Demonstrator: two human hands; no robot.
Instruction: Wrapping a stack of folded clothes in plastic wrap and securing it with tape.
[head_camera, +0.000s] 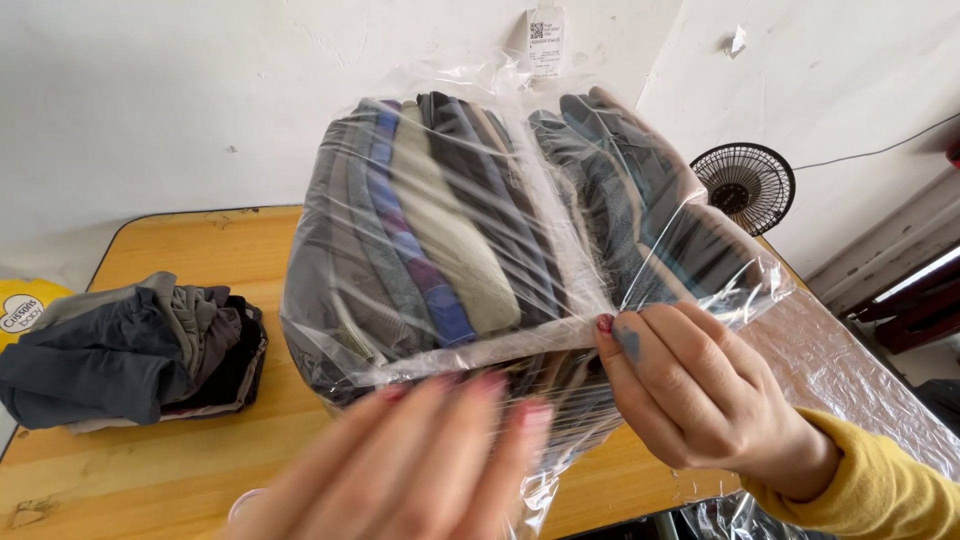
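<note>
Your left hand (420, 465), blurred, fingers spread, presses the clear bag (480, 230) of folded clothes (440, 220) held above the surface (180, 460); your right hand (690, 390) pinches its sealed flap.

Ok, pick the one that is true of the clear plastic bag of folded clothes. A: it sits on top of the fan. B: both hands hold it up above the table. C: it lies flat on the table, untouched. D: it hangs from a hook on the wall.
B: the right hand pinches the clear plastic bag at its folded flap, the blurred left hand is pressed against its near side, and the wooden table lies below.
</note>
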